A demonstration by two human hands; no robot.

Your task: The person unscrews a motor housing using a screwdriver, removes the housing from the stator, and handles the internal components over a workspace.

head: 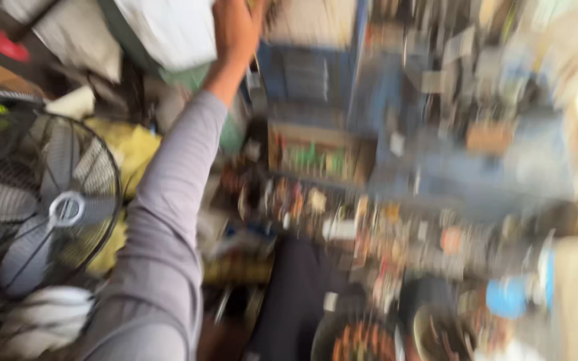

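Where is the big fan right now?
In the head view the black-caged fan stands at the far left edge, just left of the grey sleeve of the raised left hand, with yellow cloth behind it.

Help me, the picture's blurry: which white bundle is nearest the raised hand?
The top white bundle, beside the left hand; the other lies below the fan.

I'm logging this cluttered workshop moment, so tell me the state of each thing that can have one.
Left hand: raised, reaching up at the white bundle; grip too blurred to tell.
Right hand: not in view.
Fan: blades sharp, apparently not spinning.
Grey sleeve: arm stretched out.
Workbench clutter: too blurred to tell.
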